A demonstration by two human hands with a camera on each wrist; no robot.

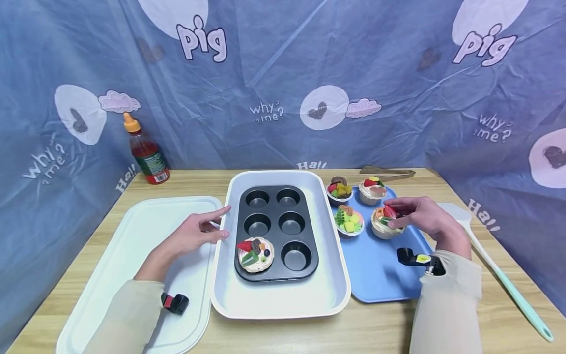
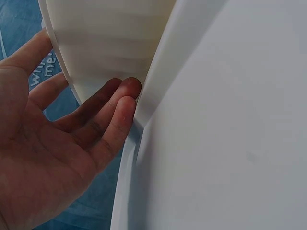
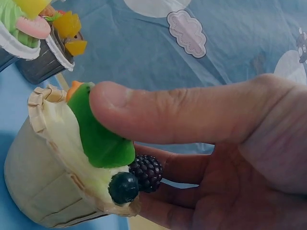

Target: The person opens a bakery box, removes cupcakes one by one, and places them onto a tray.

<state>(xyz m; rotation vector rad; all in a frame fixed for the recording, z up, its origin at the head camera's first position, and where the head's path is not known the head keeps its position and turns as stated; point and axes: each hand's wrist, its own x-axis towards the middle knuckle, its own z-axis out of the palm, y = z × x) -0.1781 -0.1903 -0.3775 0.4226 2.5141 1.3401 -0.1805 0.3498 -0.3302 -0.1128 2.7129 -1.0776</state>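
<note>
My right hand (image 1: pixel 420 215) holds a cupcake (image 1: pixel 383 231) by its topping, at the right side of the blue tray (image 1: pixel 380 278). In the right wrist view the thumb lies on a green slice (image 3: pixel 103 132), beside a blackberry (image 3: pixel 146 172) and a blueberry (image 3: pixel 123 188); the other fingers pass behind. My left hand (image 1: pixel 194 233), fingers loosely extended, touches the left rim of the deep white tray (image 1: pixel 283 302). Inside that tray sits a dark muffin tin (image 1: pixel 274 231), with a cupcake (image 1: pixel 255 255) in its front left cup.
More cupcakes (image 1: pixel 349 221) stand at the back of the blue tray. A flat white tray (image 1: pixel 146 216) lies at left, a sauce bottle (image 1: pixel 150 160) behind it. Tongs (image 1: pixel 389 172) lie at the back; a spatula (image 1: pixel 499 275) lies at right.
</note>
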